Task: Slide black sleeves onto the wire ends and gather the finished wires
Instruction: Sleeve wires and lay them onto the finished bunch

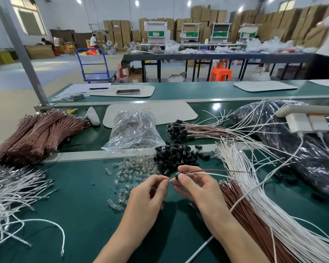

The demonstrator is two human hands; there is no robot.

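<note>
- The black sleeve [177,177] sits between the two sets of fingertips, low over the middle of the green table [80,215], and is already threaded on a wire pair [207,173].
- The left hand [150,190] pinches the bare ends of the pair, which poke out of the sleeve toward 9 o'clock. The right hand [195,185] pinches the sleeve itself between thumb and forefinger.
- The pair's long axis runs from 9 to 3 o'clock, and its tails trail off toward 3 o'clock over the white wires [254,186]. Any further travel of the sleeve would probably follow that line, and the right hand is the one on it.
- The sleeve is a short, matte black tube. The pair is one brown and one white wire, thin and limp. The metal tips are too small to make out.
- The finished wires [201,130] lie at 1 o'clock from the hands, beyond the loose sleeves [177,156], with their sleeved ends pointing to 9 o'clock. The right hand looks nearer for laying this pair there.
- Clear caps [131,173] are scattered at 10 o'clock, just beside the left hand.
</note>
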